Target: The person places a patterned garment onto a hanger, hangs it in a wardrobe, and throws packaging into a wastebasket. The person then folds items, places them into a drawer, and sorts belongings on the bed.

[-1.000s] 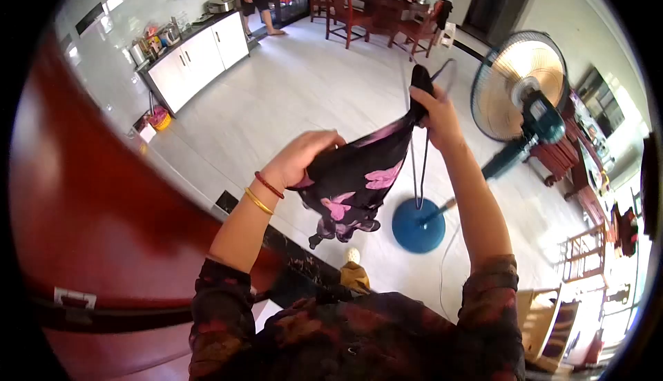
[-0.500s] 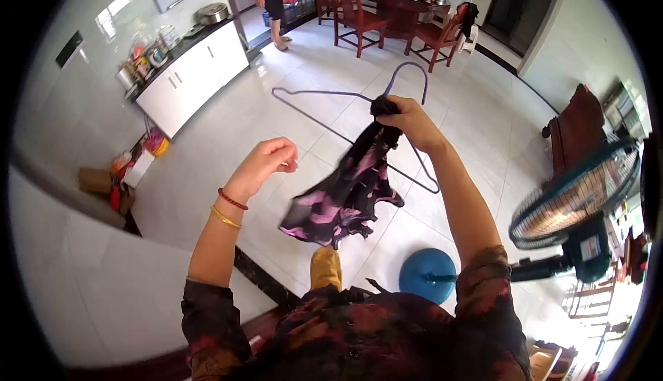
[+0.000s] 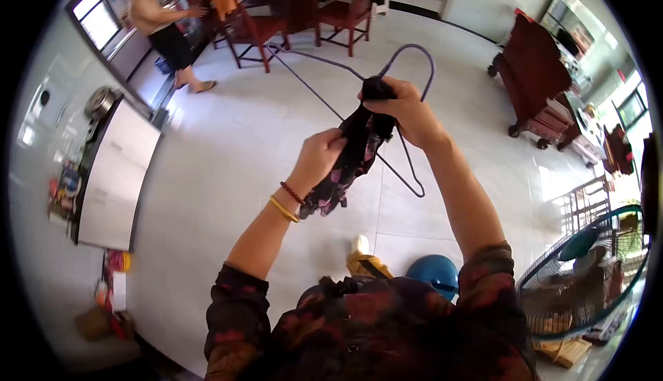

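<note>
I hold a black garment with pink flowers (image 3: 349, 163) up in front of me with both hands. My right hand (image 3: 407, 112) grips its bunched top end together with a thin purple wire hanger (image 3: 414, 174), whose hook curves above my fingers. My left hand (image 3: 319, 157) is closed on the cloth lower down, at its left side. The garment hangs crumpled between the two hands, and its lower end dangles beside my left wrist, which wears a red and a gold bangle.
A standing fan (image 3: 587, 270) with a blue base (image 3: 435, 274) is at my right. Another person (image 3: 162, 32) stands at the far left by a doorway. A dark dining table with red chairs (image 3: 290, 1) is ahead. White cabinets (image 3: 114, 174) line the left wall; a wooden cabinet (image 3: 535, 77) is on the right.
My left hand, empty half a second ago, has closed on the garment again. The view has swung left, so the fan now sits low at the right.
</note>
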